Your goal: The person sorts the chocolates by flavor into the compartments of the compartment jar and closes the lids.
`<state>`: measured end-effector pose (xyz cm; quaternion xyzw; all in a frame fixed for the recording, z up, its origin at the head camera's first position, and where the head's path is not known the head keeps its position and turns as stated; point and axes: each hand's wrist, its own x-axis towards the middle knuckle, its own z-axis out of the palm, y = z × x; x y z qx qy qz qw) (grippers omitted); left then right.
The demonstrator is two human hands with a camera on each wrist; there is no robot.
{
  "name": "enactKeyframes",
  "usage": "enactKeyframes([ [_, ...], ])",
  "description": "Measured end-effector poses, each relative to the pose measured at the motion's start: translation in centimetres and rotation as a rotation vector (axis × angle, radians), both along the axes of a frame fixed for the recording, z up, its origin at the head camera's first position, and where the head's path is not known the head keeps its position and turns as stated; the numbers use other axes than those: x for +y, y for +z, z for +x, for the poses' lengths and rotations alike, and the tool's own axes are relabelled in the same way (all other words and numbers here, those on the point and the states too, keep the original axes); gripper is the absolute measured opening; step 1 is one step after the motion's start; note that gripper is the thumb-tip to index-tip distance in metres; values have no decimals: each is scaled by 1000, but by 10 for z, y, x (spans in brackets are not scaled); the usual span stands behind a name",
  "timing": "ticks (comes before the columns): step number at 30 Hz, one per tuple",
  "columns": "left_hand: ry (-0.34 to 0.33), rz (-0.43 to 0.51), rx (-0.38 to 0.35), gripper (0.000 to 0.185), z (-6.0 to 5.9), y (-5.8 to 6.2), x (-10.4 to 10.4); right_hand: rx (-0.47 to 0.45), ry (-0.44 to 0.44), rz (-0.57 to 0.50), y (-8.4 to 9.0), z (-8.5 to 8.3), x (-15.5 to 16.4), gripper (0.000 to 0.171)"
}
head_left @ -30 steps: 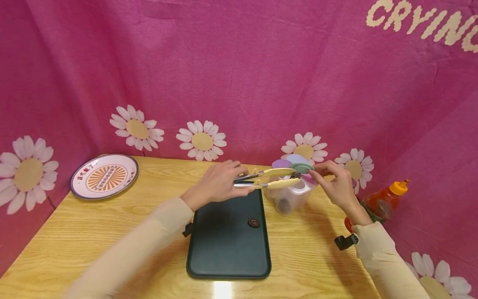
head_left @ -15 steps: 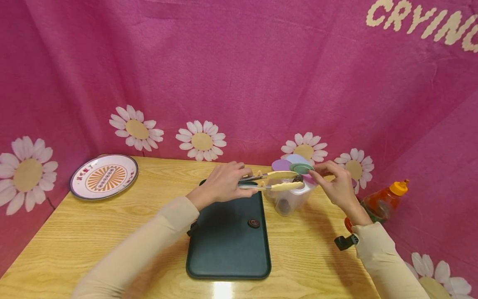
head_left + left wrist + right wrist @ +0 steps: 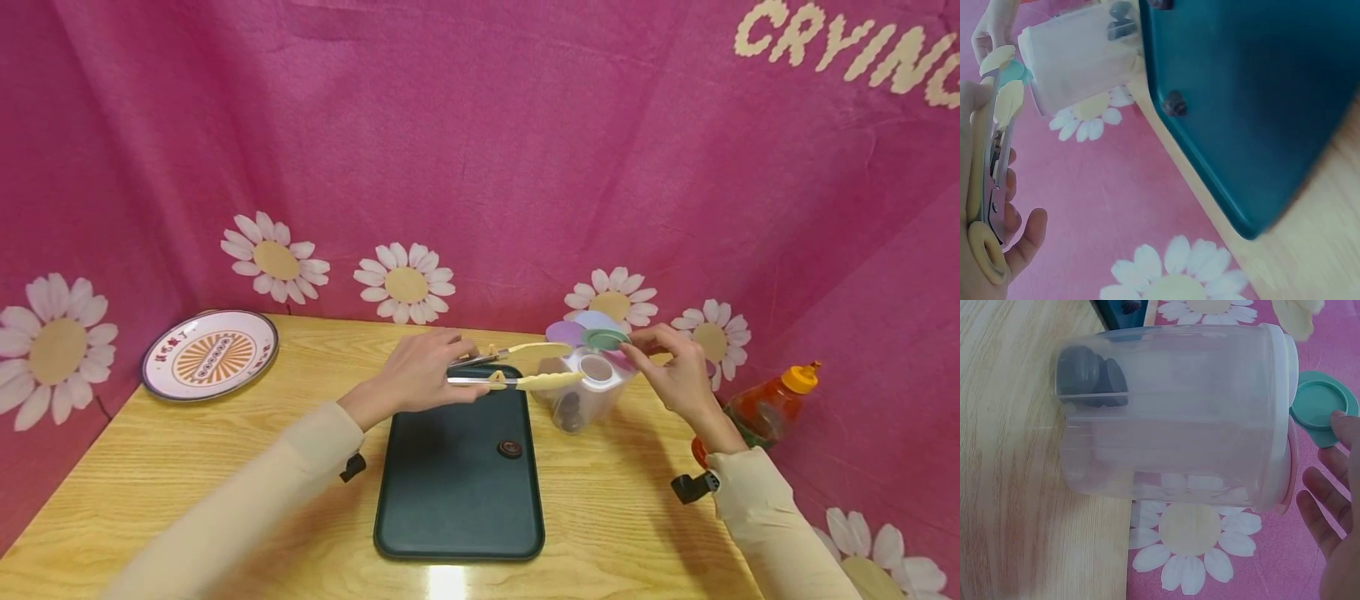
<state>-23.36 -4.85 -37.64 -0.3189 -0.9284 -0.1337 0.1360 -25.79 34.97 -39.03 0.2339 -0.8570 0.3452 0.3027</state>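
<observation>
My left hand (image 3: 420, 371) holds a pair of tongs (image 3: 551, 381) with cream-yellow scalloped tips. The tips stand apart with nothing between them, just left of the round opening of a clear plastic container (image 3: 1197, 394). Thumb and fingers of my right hand (image 3: 671, 367) pinch the green flip lid (image 3: 1321, 405), which is raised from that opening. Dark round pieces (image 3: 1088, 375) lie at the container's bottom. On the dark tray (image 3: 457, 500) sits a dark round piece with a ringed top (image 3: 510, 449); another dark piece (image 3: 1174, 103) on it shows in the left wrist view.
A purple lid (image 3: 564, 333) and other coloured lids top the container. At the back left, a decorated plate (image 3: 210, 356) leans near the curtain. An orange-capped bottle (image 3: 772, 404) stands beyond my right wrist. A pink flowered curtain (image 3: 480, 167) encloses the table.
The dark piece between the tong tips has left them, and the container's bottom shows more dark pieces. My left hand has drawn the tongs back leftward. My right hand keeps the green lid raised.
</observation>
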Motion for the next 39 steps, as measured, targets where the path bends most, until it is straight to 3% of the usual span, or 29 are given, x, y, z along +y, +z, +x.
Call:
enactKeyframes([
  [9,4,-35,5,55,15,-12,-33,12,5,-32,0,2,-3,23],
  [17,-23,-93,29,52,26,-32,-50,10,11,-35,1,2,-3,19],
  [23,-34,-124,-22,51,32,-49,-57,13,6,-32,1,2,-3,19],
  [39,-65,-164,-114,48,37,-75,-59,13,15,-24,-1,1,-1,19],
])
